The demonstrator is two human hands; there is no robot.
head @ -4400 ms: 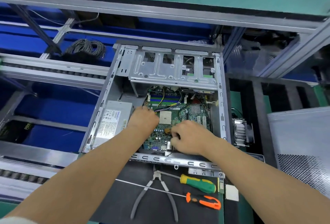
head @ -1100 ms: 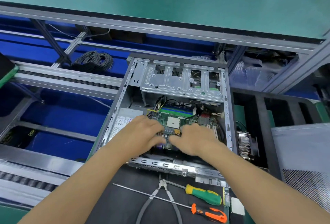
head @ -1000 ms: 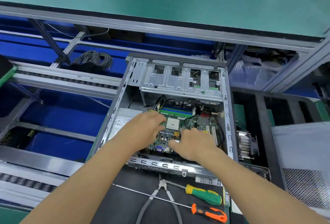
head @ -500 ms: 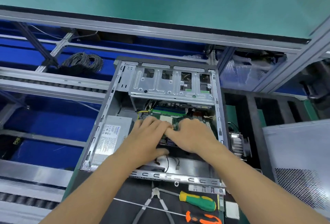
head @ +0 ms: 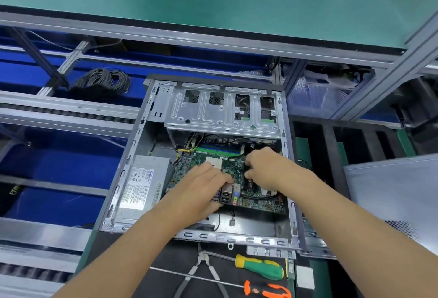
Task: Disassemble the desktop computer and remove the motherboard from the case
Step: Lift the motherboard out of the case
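Black mat (head: pixel 132 271) under steel case (head: pixel 123 179)

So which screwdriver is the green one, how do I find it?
Start at the open computer case and look at the black mat just in front of it. Beside the pliers lie two screwdrivers; yours has the fat green and yellow handle, not the orange one.

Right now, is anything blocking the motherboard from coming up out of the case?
Yes. The motherboard, held by the left hand, has its far edge under the drive cage. A black cable loops across it; the right hand is at the cables.
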